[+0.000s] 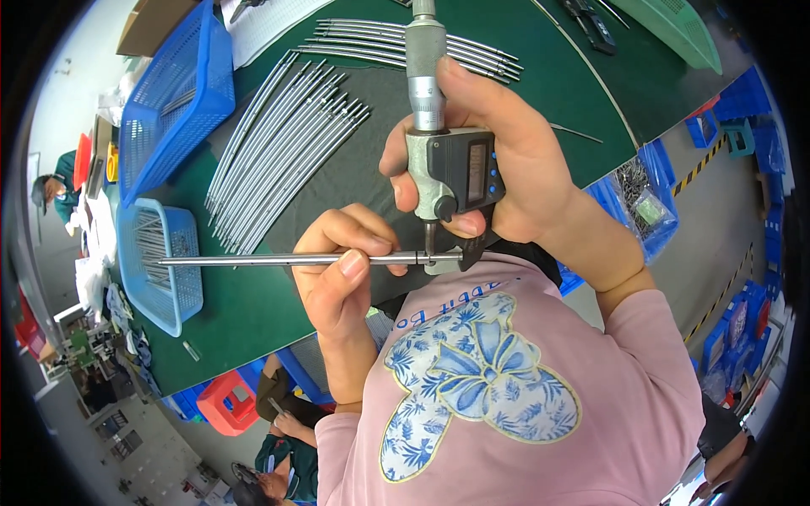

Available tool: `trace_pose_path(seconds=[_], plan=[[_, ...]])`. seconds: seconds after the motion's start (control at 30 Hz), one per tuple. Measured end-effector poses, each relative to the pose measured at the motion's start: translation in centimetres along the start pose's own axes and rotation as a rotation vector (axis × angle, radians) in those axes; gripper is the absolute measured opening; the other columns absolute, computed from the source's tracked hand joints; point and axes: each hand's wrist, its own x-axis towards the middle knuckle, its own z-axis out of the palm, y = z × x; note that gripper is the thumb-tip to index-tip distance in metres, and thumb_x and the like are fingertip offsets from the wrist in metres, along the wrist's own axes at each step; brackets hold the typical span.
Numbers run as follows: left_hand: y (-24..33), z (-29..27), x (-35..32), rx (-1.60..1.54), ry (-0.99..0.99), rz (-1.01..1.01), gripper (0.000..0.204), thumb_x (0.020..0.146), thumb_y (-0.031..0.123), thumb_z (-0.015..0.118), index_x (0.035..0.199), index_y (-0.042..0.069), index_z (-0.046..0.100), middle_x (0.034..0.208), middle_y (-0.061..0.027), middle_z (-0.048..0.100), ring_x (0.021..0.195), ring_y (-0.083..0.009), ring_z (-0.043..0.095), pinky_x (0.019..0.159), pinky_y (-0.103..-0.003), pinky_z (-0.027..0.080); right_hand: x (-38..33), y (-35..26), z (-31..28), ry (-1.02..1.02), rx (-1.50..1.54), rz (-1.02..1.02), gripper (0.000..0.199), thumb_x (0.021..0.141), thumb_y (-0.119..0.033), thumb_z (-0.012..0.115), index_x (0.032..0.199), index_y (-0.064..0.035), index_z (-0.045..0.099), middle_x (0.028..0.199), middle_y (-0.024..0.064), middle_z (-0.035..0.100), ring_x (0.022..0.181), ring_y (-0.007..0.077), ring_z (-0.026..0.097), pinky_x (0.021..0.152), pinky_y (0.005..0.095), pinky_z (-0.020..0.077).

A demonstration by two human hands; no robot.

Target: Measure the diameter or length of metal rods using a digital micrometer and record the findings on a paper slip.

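Observation:
My left hand (342, 257) pinches a thin metal rod (245, 261) between thumb and fingers, holding it level with its long end pointing left. My right hand (506, 143) is wrapped round a digital micrometer (419, 152) with a dark display, its barrel pointing up and away. The rod's right end lies in the micrometer's jaw, under the spindle; whether the spindle touches it I cannot tell. Left of the micrometer, a row of similar metal rods (278, 152) lies on a dark cloth. A second group of rods (380, 38) lies at the far side.
Two blue baskets (173, 118) stand at the left; the lighter nearer one (181, 295) holds rods. A green basket (675, 29) sits at the far right. Right of the green table (245, 325) is a blue bin (662, 228) of metal parts. People sit nearby; one is below left.

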Motion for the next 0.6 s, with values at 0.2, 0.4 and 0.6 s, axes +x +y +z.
trace_pose_path(seconds=[0.2, 0.4, 0.6], plan=[[0.03, -0.12, -0.14, 0.017, 0.005, 0.016, 0.021, 0.075, 0.016, 0.051, 0.077, -0.006, 0.051, 0.069, -0.0198, 0.051, 0.054, -0.0205, 0.05, 0.053, -0.029, 0.043, 0.11, 0.19, -0.01, -0.022, 0.063, 0.013, 0.06, 0.087, -0.048, 0.033, 0.082, 0.0061, 0.059, 0.065, 0.0171, 0.06, 0.031, 0.0142, 0.044, 0.03, 0.0206, 0.0365], [0.03, -0.02, -0.02, 0.016, 0.016, 0.005, 0.021, 0.074, 0.016, 0.05, 0.077, -0.005, 0.051, 0.068, -0.0198, 0.051, 0.053, -0.0206, 0.05, 0.052, -0.029, 0.043, 0.11, 0.31, -0.4, -0.04, 0.06, 0.008, 0.061, 0.089, -0.047, 0.031, 0.085, 0.0071, 0.058, 0.067, 0.0175, 0.06, 0.032, 0.0142, 0.044, 0.03, 0.0214, 0.0365], [0.32, 0.26, -0.07, 0.002, 0.0, 0.016, 0.022, 0.075, 0.017, 0.051, 0.078, -0.005, 0.052, 0.068, -0.0204, 0.052, 0.053, -0.0201, 0.05, 0.053, -0.028, 0.043, -0.22, 0.06, -0.14, 0.008, 0.126, 0.031, 0.062, 0.09, -0.045, 0.024, 0.088, 0.0087, 0.055, 0.067, 0.0187, 0.059, 0.034, 0.014, 0.044, 0.031, 0.0215, 0.0366]])
